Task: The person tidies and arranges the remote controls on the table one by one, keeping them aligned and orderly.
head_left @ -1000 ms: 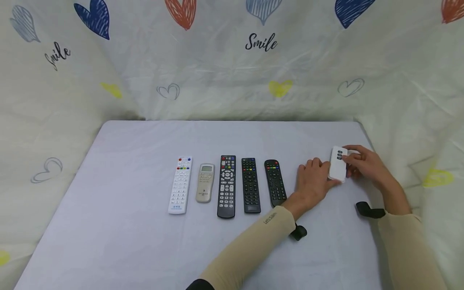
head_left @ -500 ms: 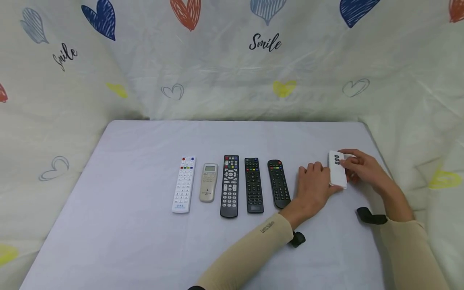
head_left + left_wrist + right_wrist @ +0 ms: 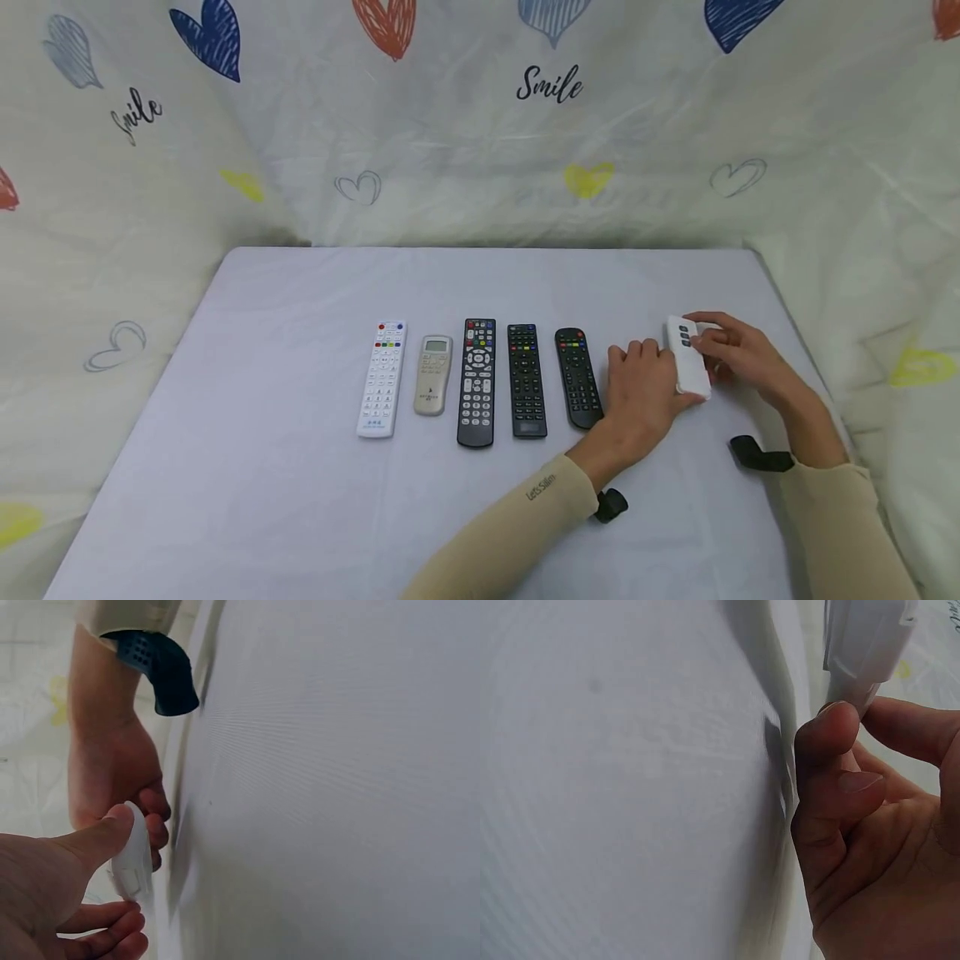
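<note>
A white remote control (image 3: 690, 371) with several dark buttons is between my hands at the right of the table. My left hand (image 3: 641, 392) grips it from the left; in the left wrist view, the thumb lies on one side of the remote (image 3: 133, 859) and fingertips on the other. From the right, my right hand (image 3: 750, 354) pinches it near its upper end. The right wrist view shows the thumb and a finger closed on a narrow white part projecting below the remote's body (image 3: 870, 641). A white edge (image 3: 707, 327) also shows behind the right fingers.
Left of my hands lies a row of remotes: a long white one (image 3: 382, 379), a short beige one (image 3: 432, 379) with a small display, and three black ones (image 3: 476, 383). The left forearm reaches across the white-covered table (image 3: 225, 467). Heart-printed sheeting (image 3: 465, 125) encloses it.
Both hands have moved the white remote slightly left and towards the front of the table. Their hold looks much the same. The row of remotes has stayed in place; the head view has shifted slightly.
</note>
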`<state>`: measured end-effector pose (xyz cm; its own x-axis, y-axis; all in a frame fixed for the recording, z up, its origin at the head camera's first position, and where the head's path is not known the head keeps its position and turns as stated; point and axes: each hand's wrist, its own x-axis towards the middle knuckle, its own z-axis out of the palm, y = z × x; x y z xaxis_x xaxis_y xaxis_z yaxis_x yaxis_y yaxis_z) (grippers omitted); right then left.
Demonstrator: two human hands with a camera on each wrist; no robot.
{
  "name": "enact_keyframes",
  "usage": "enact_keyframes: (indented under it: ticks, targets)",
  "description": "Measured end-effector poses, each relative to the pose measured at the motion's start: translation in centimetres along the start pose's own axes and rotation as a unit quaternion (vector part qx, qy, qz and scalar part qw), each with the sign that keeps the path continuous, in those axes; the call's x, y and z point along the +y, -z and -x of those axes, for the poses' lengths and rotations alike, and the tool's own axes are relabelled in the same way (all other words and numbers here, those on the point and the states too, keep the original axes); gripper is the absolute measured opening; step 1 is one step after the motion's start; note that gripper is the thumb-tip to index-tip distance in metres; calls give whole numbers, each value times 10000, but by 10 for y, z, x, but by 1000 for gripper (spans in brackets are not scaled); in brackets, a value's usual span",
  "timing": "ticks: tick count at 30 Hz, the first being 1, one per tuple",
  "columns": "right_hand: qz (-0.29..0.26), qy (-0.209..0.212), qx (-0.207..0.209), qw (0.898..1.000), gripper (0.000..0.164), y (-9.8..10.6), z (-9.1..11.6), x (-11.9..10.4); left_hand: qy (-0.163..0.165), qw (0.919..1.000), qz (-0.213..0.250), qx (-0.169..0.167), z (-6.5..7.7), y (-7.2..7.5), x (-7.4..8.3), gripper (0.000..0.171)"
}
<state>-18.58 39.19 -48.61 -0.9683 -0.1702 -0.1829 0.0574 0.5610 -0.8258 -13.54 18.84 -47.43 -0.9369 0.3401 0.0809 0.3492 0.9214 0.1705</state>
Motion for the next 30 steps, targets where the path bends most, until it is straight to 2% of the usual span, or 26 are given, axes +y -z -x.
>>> enact_keyframes:
  ticks: [4, 8, 13, 23, 30]
  targets:
    - [36, 58, -31, 10000, 43, -5, 1, -2, 110, 9999, 73, 11, 5, -4, -3, 58]
    - [95, 73, -61, 9999, 47, -9, 2, -4, 181, 9994, 179, 217, 12, -8, -6, 58]
    - [130, 101, -148, 9998, 48, -14, 2, -9, 295, 9984, 89, 469, 19, -9, -8, 60]
    - [248, 132, -360, 9990, 50, -28, 2, -18, 392, 9970, 6, 664, 38, -8, -18, 62]
    - [382, 153, -429, 9982, 52, -35, 1, -23, 402, 9960, -40, 797, 43, -11, -24, 64]
